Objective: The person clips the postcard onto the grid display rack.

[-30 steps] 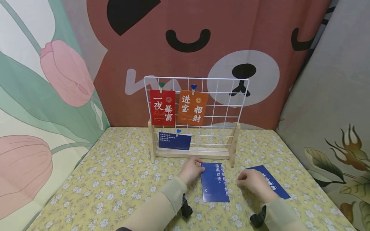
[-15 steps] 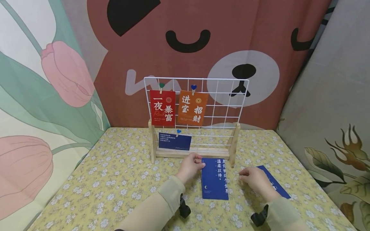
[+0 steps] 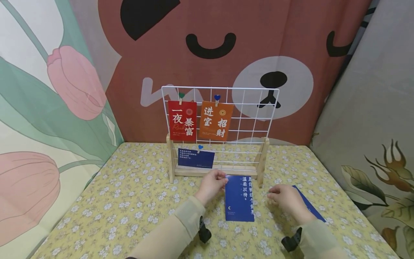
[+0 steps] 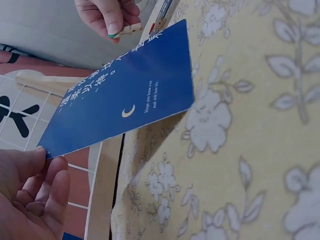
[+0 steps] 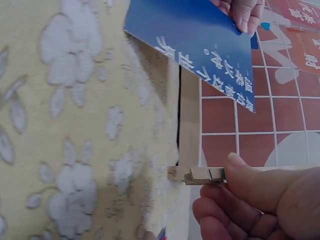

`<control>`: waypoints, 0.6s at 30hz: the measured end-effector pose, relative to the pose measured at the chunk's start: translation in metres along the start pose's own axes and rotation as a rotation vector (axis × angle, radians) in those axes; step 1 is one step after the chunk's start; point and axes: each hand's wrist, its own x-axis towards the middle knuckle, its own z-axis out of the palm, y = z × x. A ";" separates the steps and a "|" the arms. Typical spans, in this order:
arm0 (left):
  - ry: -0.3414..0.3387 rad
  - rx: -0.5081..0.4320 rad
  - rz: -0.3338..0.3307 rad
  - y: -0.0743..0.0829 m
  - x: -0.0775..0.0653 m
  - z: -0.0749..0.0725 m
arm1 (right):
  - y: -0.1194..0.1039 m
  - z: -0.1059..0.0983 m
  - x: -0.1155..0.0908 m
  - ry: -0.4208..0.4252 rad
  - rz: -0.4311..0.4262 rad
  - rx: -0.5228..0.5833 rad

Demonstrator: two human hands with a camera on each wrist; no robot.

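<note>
My left hand (image 3: 211,187) pinches a blue card (image 3: 239,198) with white writing and a small moon by its far left corner. In the left wrist view the card slants, its far end lifted; whether its near edge touches the table I cannot tell. My right hand (image 3: 288,202), to the right of the card and apart from it, holds a small wooden clothespin (image 5: 202,175) between thumb and fingers. A bit of green shows on the clothespin in the left wrist view. Just beyond the hands stands a white wire grid rack (image 3: 249,118) on a wooden base.
Clipped to the grid are a red card (image 3: 182,120), an orange card (image 3: 216,120) and a lower blue card (image 3: 196,158). Another blue card (image 3: 312,205) lies on the flowered tablecloth (image 3: 123,201), partly behind my right hand. Printed curtains (image 3: 213,72) hang behind.
My left hand has moved slightly forward with the blue card, towards the rack. My right hand has shifted a little to the right, still holding the clothespin, and covers more of the other card.
</note>
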 end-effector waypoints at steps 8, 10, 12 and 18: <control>-0.015 0.051 -0.002 0.007 0.002 -0.007 | -0.017 -0.016 -0.001 0.022 -0.087 0.046; -0.013 0.044 0.003 0.011 0.003 -0.009 | -0.023 -0.022 0.001 0.042 -0.108 0.054; -0.013 0.042 0.015 0.016 0.004 -0.011 | -0.029 -0.028 0.002 0.076 -0.135 0.056; -0.014 0.074 0.050 0.037 0.009 -0.018 | -0.053 -0.051 0.003 0.158 -0.227 0.071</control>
